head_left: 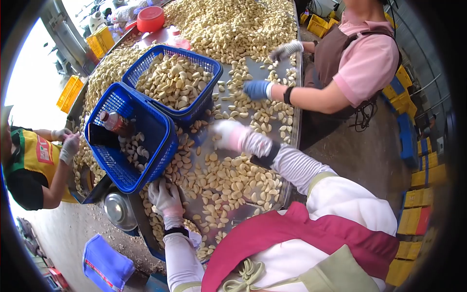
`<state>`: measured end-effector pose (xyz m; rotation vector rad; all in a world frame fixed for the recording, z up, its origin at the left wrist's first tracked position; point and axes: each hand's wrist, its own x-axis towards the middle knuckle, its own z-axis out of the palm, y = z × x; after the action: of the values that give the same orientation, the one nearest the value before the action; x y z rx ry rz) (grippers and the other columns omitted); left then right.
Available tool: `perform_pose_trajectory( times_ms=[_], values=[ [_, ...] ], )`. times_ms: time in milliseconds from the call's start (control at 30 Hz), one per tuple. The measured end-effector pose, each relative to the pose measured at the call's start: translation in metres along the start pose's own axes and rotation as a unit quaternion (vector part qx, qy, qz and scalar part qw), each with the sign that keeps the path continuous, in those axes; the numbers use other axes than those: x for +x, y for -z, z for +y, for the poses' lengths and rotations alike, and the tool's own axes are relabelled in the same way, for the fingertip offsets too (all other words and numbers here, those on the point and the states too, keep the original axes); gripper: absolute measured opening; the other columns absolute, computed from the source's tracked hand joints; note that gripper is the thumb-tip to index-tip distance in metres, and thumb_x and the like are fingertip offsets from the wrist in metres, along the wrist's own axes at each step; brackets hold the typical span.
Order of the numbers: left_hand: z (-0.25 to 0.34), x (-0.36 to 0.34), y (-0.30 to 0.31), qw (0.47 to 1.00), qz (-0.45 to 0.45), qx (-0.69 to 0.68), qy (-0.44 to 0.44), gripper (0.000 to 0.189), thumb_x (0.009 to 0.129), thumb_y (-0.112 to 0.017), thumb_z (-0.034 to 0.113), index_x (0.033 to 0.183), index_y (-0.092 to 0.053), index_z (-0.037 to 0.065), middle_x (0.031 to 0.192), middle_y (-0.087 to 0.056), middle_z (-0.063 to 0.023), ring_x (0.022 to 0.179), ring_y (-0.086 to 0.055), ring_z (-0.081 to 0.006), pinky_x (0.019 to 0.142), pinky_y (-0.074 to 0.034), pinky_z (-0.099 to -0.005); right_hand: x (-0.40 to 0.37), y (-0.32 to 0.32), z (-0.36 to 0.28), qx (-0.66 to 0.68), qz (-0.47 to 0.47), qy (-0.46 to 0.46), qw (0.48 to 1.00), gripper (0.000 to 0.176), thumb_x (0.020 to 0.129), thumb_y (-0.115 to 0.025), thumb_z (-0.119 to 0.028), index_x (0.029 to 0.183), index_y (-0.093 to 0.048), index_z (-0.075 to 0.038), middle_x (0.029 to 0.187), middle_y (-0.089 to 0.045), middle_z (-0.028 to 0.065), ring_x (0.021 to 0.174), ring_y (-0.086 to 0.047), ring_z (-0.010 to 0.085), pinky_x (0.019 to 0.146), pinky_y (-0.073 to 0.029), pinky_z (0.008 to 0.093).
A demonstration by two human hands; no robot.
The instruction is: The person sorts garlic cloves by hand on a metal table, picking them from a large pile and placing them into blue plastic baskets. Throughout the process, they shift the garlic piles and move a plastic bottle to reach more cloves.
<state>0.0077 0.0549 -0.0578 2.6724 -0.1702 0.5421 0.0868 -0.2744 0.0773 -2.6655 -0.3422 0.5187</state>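
Pale cream oval pieces, like large beans or peeled cloves, lie spread over the metal table. My left hand, in a whitish glove, rests over some of them at the table's left edge, just below the near blue basket. Its fingers are extended and somewhat apart, with nothing visible in them. Over the middle of the table, my right hand is gloved in white and smeared by motion, close over the pieces. Inside the near basket are a bottle, a dark flat object and a few pieces.
Behind it, another blue basket holds many pieces. A large heap covers the far end, near a red bowl. Across from me, a person's blue-gloved hand works; another person stands left. A metal lid is beside the table.
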Motion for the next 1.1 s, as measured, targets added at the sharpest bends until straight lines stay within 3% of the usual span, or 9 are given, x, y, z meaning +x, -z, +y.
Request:
perform_pose_trajectory(
  times_ms=[267,400,700,767,800,867,933,1000,1100],
  values=[
    [0.006,0.004,0.005,1.000,-0.012,-0.002,0.018,0.037,0.088,-0.066,0.025,0.122,-0.070,0.010,0.133,-0.059,-0.0148,0.129,-0.048,-0.0381,0.112,-0.037,-0.0511,-0.009,-0.051,0.023,-0.026,-0.037,-0.056,0.997,0.033,0.084,-0.066,-0.013,0.117,-0.072,-0.013,0.120,-0.065,0.0136,0.116,-0.063,0.0352,0.097,-0.053,0.0418],
    [0.006,0.001,0.006,1.000,-0.023,0.001,0.018,0.038,0.088,-0.066,0.025,0.122,-0.071,0.009,0.133,-0.059,-0.0153,0.130,-0.048,-0.0384,0.112,-0.037,-0.0510,-0.016,-0.088,0.006,-0.051,-0.020,0.056,0.997,0.030,0.084,-0.068,-0.011,0.113,-0.074,-0.014,0.119,-0.066,0.0139,0.106,-0.068,0.0357,0.091,-0.056,0.0414],
    [0.006,0.001,0.006,1.000,0.000,-0.001,0.004,0.036,0.088,-0.065,0.024,0.121,-0.070,0.009,0.133,-0.060,-0.0147,0.128,-0.050,-0.0377,0.111,-0.038,-0.0504,0.008,-0.058,-0.004,-0.144,-0.222,0.029,0.964,0.031,0.083,-0.068,-0.021,0.111,-0.074,-0.010,0.103,-0.074,0.0147,0.099,-0.071,0.0339,0.088,-0.056,0.0425],
    [0.004,0.002,0.002,1.000,0.007,0.004,-0.004,0.035,0.086,-0.067,0.024,0.118,-0.072,0.010,0.133,-0.060,-0.0141,0.128,-0.050,-0.0375,0.111,-0.039,-0.0503,0.003,-0.004,-0.016,0.009,-0.055,0.050,0.997,0.030,0.084,-0.065,-0.023,0.109,-0.073,-0.009,0.104,-0.073,0.0159,0.097,-0.070,0.0354,0.088,-0.056,0.0407],
    [0.007,0.001,0.002,1.000,0.004,0.002,-0.002,0.035,0.086,-0.067,0.024,0.118,-0.072,0.010,0.133,-0.060,-0.0141,0.128,-0.050,-0.0375,0.111,-0.039,-0.0503,0.005,0.006,-0.010,0.206,0.131,0.074,0.967,0.030,0.087,-0.068,-0.023,0.112,-0.072,-0.006,0.102,-0.074,0.0154,0.096,-0.071,0.0281,0.085,-0.057,0.0377],
    [0.011,0.002,0.008,0.999,-0.002,-0.020,0.026,0.034,0.085,-0.068,0.024,0.116,-0.072,0.010,0.132,-0.060,-0.0134,0.127,-0.051,-0.0374,0.110,-0.039,-0.0506,-0.002,0.043,-0.008,0.537,0.195,0.012,0.821,0.035,0.090,-0.075,-0.020,0.120,-0.068,-0.005,0.104,-0.072,0.0059,0.092,-0.066,0.0109,0.084,-0.057,0.0285],
    [0.009,0.003,0.004,1.000,0.003,-0.018,0.017,0.034,0.085,-0.068,0.024,0.116,-0.072,0.010,0.132,-0.060,-0.0136,0.127,-0.051,-0.0377,0.110,-0.039,-0.0508,-0.001,0.034,0.009,0.416,0.249,0.003,0.874,0.039,0.087,-0.076,-0.018,0.123,-0.069,-0.006,0.108,-0.071,0.0093,0.092,-0.069,0.0172,0.088,-0.057,0.0316],
    [0.004,0.002,0.002,1.000,0.014,-0.012,0.008,0.033,0.084,-0.069,0.023,0.115,-0.072,0.010,0.130,-0.061,-0.0139,0.126,-0.051,-0.0384,0.109,-0.040,-0.0510,0.002,0.004,0.024,0.024,0.120,0.017,0.992,0.040,0.083,-0.075,-0.018,0.121,-0.071,-0.007,0.113,-0.071,0.0128,0.097,-0.071,0.0258,0.091,-0.057,0.0368],
    [0.006,0.003,0.005,1.000,0.011,-0.011,0.008,0.035,0.084,-0.068,0.023,0.116,-0.072,0.009,0.130,-0.061,-0.0142,0.126,-0.051,-0.0382,0.110,-0.038,-0.0511,-0.016,-0.061,-0.032,0.057,-0.011,0.110,0.992,0.032,0.081,-0.071,-0.021,0.109,-0.072,-0.006,0.109,-0.070,0.0130,0.101,-0.069,0.0317,0.090,-0.056,0.0423]
  ],
)
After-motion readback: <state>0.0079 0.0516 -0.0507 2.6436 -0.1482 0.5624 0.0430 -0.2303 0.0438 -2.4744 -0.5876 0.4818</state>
